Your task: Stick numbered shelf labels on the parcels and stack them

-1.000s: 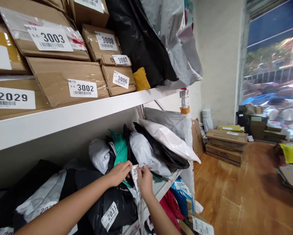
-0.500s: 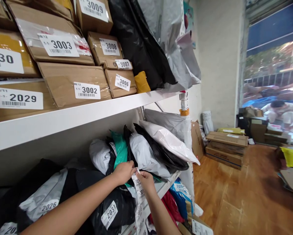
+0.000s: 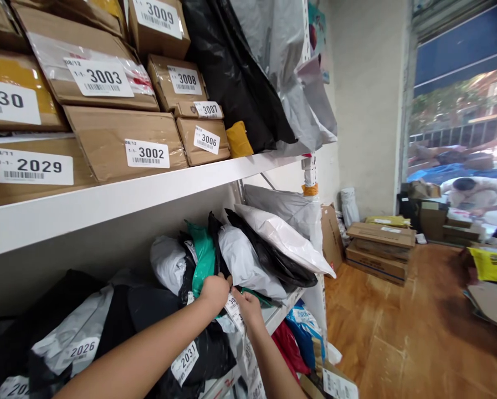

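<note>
My right hand (image 3: 250, 309) pinches a white strip of printed number labels (image 3: 235, 313), which hangs down in front of the lower shelf. My left hand (image 3: 215, 291) is closed at the strip's top end, close against the right thumb; its fingertips are partly hidden. Just behind the hands stand a green plastic parcel bag (image 3: 202, 257), a pale grey bag (image 3: 248, 263) and some black bags. Below the left forearm lies a black bag (image 3: 215, 354) whose label (image 3: 185, 361) reads 2031.
Labelled cardboard boxes (image 3: 119, 136) fill the upper shelf above the white shelf edge (image 3: 148, 199). Bags lie beneath the lower shelf, including a red one (image 3: 287, 349). Right of the rack, boxes (image 3: 377, 260) stand on the wooden floor. A person (image 3: 468, 191) crouches beyond the window.
My left hand has shifted slightly right and turned, its fingers nearer the right thumb. The label strip's upper end is more covered, and its lower part has swung right. The view has turned slightly.
</note>
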A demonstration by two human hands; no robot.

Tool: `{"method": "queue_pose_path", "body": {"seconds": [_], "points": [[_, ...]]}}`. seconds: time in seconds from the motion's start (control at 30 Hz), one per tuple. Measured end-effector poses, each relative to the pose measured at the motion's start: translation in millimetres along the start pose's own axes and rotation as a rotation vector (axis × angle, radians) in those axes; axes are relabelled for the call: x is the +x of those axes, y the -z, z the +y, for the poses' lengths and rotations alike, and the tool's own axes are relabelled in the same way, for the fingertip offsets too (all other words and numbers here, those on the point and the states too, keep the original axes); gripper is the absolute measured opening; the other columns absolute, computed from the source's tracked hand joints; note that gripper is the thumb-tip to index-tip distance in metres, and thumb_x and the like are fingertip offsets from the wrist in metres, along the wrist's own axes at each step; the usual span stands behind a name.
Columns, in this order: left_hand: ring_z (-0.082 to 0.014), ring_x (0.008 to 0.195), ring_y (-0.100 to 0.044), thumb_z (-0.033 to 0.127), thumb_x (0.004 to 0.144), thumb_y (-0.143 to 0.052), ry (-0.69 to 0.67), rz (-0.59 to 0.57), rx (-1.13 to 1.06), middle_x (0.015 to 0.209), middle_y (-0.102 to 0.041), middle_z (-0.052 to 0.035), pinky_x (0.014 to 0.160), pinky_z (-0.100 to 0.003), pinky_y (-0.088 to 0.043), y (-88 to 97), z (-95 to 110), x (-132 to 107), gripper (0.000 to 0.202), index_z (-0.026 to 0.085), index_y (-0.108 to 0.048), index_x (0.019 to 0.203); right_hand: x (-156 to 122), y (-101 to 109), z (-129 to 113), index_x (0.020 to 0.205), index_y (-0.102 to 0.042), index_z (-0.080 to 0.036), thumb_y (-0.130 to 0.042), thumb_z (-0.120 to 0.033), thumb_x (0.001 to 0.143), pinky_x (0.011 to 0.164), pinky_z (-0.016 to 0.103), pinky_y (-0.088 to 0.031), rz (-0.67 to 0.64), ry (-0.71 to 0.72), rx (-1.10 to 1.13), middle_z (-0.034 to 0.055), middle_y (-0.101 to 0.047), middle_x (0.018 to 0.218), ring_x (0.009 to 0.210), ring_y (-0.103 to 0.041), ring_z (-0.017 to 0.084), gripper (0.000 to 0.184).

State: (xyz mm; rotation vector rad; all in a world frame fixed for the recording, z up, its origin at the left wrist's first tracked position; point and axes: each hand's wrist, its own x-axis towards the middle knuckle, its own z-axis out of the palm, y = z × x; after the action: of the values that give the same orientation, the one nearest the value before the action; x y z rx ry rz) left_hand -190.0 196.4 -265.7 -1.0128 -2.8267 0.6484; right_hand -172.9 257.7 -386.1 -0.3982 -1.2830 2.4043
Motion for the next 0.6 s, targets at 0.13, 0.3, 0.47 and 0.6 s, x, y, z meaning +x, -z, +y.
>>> {"method": "queue_pose_path", "body": {"seconds": [0.13, 0.3, 0.47, 0.6], "points": [[-0.0279, 0.080, -0.066, 0.005, 0.079, -0.036, 0.045, 0.011, 0.033, 0.095, -0.063, -0.0235, 0.061, -0.036, -0.049, -1.2, 7, -1, 0.036, 0.007, -0.057, 0.108, -20, 18, -4, 0.051, -0.057, -0.016, -0.077, -0.057, 0.036, 0.044, 0.024, -0.028, -0.114, -0.061, 0.016, -0.0036, -0.048, 0.042, 0.042, -0.038, 0.009, 0.048], [-0.0261, 0.078, -0.066, 0.001, 0.078, -0.034, 0.104, 0.029, 0.034, 0.098, -0.062, -0.0225, 0.062, -0.035, -0.051, 2.8, 12, -7, 0.039, 0.006, -0.058, 0.109, -49, 50, -2, 0.044, -0.045, -0.020, -0.078, -0.054, 0.045, 0.042, 0.023, -0.026, -0.050, -0.232, 0.118, -0.0052, -0.043, 0.039, 0.039, -0.036, 0.008, 0.047], [-0.0281, 0.105, -0.055, 0.011, 0.081, -0.046, -0.070, 0.309, 0.060, 0.128, -0.047, -0.0190, 0.080, -0.038, -0.049, 27.3, -2, -2, 0.053, 0.017, -0.037, 0.133, -53, 67, -25, 0.052, -0.045, -0.020, -0.079, -0.048, 0.052, 0.046, 0.022, -0.032, -0.133, -0.077, 0.288, -0.0056, -0.049, 0.047, 0.044, -0.041, 0.009, 0.044], [-0.0204, 0.096, -0.056, 0.013, 0.083, -0.046, -0.693, 0.198, 0.017, 0.093, -0.065, -0.0050, 0.090, -0.033, -0.040, 42.9, -23, 10, 0.024, 0.025, -0.065, 0.092, -30, 52, -57, 0.078, -0.060, -0.019, -0.076, -0.050, 0.056, 0.054, 0.025, -0.040, -0.162, 0.124, 0.182, -0.0010, -0.062, 0.061, 0.055, -0.053, 0.014, 0.041]]}}
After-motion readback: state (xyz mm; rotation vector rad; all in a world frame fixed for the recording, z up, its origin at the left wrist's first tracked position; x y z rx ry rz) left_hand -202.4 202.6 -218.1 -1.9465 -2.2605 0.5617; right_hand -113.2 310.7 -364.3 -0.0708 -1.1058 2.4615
